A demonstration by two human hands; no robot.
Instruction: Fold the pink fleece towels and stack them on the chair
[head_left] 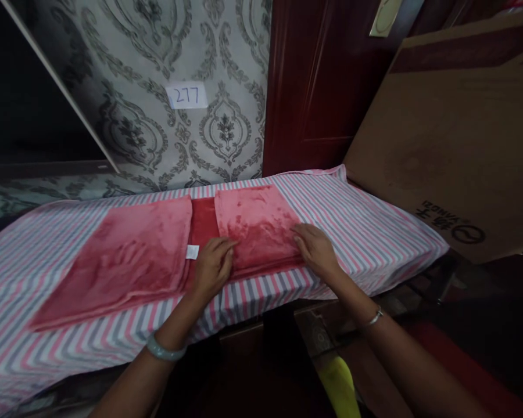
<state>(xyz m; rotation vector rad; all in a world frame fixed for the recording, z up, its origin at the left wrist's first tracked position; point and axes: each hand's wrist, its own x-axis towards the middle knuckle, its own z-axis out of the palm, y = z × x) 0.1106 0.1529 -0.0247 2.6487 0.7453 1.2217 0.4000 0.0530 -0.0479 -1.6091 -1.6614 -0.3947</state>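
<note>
Two side folds, a pink plush left panel [148,232] and a pink plush right panel [261,223], turned in over the darker red middle of a plush blanket [204,217], laid flat on a cloth striped in pink, grey and white [375,232]. Left hand [213,264] at the near inner edge of the right panel, fingers bent, thumb close by; right hand [316,247] at the outer edge of the same panel. Cannot tell, for either hand, whether pinching the plush or merely resting on it. Looks like squaring up of the right panel, with both folds already in; seems to call next for light, even pressure from both hands, without dragging the layers beneath. At the blanket's middle, beside the left panel, a small white label [192,252]. Behind the blanket, grey damask-patterned wallpaper [226,128] with a white paper slip [186,94] marked 277; behind it and rightward, a dark red panelled door [309,87]. Well right of the blanket, a large brown cardboard box [444,145] lettered in black; well left and behind, a dark, pale-edged flat panel [30,98], perhaps a screen. Below the blanket's near side, a yellow-green object [339,386], too dim to identify.
</note>
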